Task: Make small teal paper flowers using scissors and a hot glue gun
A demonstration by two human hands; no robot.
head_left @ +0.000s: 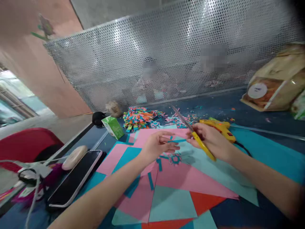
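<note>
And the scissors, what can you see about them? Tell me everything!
The scissors have a bright yellow handle that looks like plastic and long, slim grey blades that look like metal. The blades seem closed, making one narrow shape. The right hand holds them over the table, slanting, with the tip pointing away and leftward. Fingers hide part of the handle.

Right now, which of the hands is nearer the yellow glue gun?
Right: the right hand is just in front of the yellow glue gun; the left hand is farther off, to its left.
</note>
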